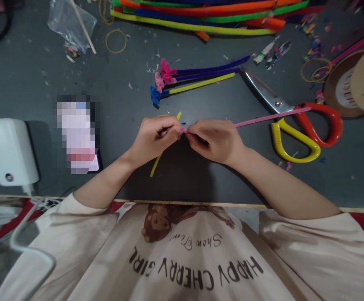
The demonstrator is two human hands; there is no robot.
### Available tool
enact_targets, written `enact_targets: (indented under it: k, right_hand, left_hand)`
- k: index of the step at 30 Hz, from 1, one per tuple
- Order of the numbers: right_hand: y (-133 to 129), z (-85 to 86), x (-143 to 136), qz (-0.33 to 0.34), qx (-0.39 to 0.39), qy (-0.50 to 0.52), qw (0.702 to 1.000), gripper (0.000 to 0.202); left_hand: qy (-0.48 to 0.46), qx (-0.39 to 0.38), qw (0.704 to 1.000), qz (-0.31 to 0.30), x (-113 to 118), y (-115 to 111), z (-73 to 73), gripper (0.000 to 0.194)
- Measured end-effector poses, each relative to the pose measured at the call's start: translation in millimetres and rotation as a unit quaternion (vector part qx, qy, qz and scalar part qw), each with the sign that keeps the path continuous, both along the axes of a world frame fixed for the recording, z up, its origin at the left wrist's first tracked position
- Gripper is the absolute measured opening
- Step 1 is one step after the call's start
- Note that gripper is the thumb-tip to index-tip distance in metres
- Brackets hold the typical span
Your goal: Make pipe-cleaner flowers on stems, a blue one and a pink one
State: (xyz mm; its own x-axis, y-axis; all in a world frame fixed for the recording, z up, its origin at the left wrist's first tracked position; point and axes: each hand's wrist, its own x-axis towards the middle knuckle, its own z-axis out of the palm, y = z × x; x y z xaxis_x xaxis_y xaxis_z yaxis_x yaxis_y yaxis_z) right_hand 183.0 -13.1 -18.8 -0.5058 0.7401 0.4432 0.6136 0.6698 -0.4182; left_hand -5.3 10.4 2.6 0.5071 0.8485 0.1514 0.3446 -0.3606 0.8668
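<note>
Dim light — dark shadow on the near tabletop [238,184], muted gleam on scissors [265,93] — phone [79,133] pixelated.

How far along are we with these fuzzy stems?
Three flower-topped stems lying together look done. In work: the left hand and right hand pinch a pink piece, which looks unfinished. A yellow stem lies by the left hand. Long loose stems at the far side look unused; how many are still needed doesn't show.

white power bank [9,151], blurred phone [79,136]
</note>
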Motion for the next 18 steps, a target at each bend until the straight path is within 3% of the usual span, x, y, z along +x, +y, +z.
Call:
enact_targets:
  k: [4, 10, 14, 18]
  right_hand:
    - [-2.9, 1.0, -2.2, -0.007, -0.004, -0.043, 0.999, 0.030]
    - [-6.4, 2.3, -5.3, 0.016, 0.076, -0.062, 0.995, 0.029]
    - [-7.1, 3.7, -6.6, 0.030, 0.100, -0.029, 0.994, 0.026]
    - [-5.8, 4.9, -3.5, 0.033, 0.075, 0.003, 0.997, 0.025]
  left_hand:
    - [0.015, 0.010, 1.000, 0.007, -0.8, -0.1, -1.2, 0.028]
    - [0.026, 0.044, 0.999, 0.014, -0.1, -0.4, -4.1, 0.027]
    - [0.032, 0.089, 0.996, 0.003, 0.8, 0.3, -7.2, 0.030]
    - [0.033, 0.151, 0.988, -0.015, -0.2, 2.2, -9.6, 0.030]
